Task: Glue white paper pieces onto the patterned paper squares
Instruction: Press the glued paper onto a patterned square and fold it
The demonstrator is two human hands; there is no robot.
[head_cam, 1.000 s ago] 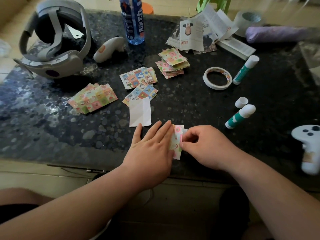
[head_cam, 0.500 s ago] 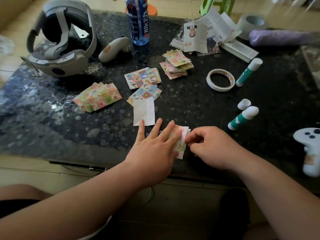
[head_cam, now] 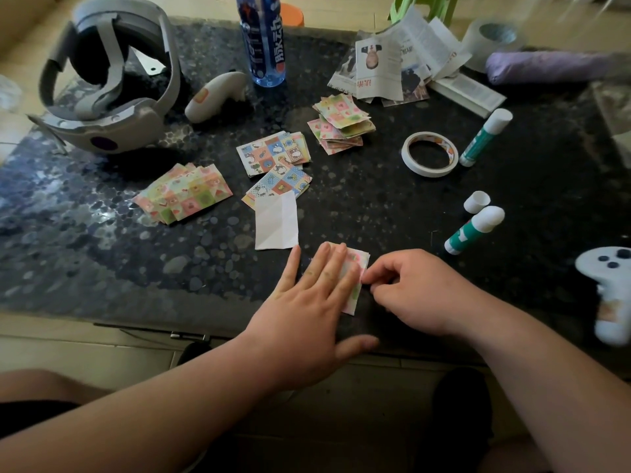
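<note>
2 hands work 1 square [head_cam: 359, 264] near the table [head_cam: 392, 213] edge: your left hand [head_cam: 307, 302] presses flat, fingers straight; your right hand [head_cam: 409, 291] pinches its edge. Likely bonding; next, rub firmly outward.

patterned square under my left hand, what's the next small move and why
Probably slide the right hand along the right edge of the patterned square, pressing it flat. The left hand lies flat on it, pinning it to the table, while the right hand pinches that edge. The white paper lies apart, just beyond the left fingers.
</note>
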